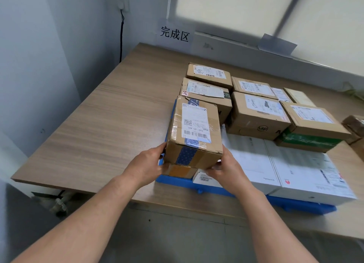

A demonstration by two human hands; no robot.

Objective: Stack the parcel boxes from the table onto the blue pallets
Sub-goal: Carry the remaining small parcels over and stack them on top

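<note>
Both hands were on one brown parcel box (194,128), which had a white shipping label on top and blue patterned tape down its near face.

Left hand (146,165) gripped the near-left lower corner, thumb up the left side. Right hand (226,170) gripped the near-right lower corner, its fingers (213,169) curled under the bottom edge. Both sets of fingers were closed round this box and held nothing else.

The box sat over the near-left corner of the blue pallet (177,181), directly above a low carton with orange tape (180,170). Could not tell whether it rested on that carton or hung just clear of it. The pallet lay on the wood-grain desk (98,125), toward its right side.

Two flat white boxes (254,158) lay side by side on the pallet, just right of the held box. Farther back stood labelled brown cartons (256,113) in rows, touching one another. At the right, one of them sat on a green-taped carton (309,140).

A paper sign (175,34) was on the far wall. A black cable (121,36) ran down the wall at far left.
</note>
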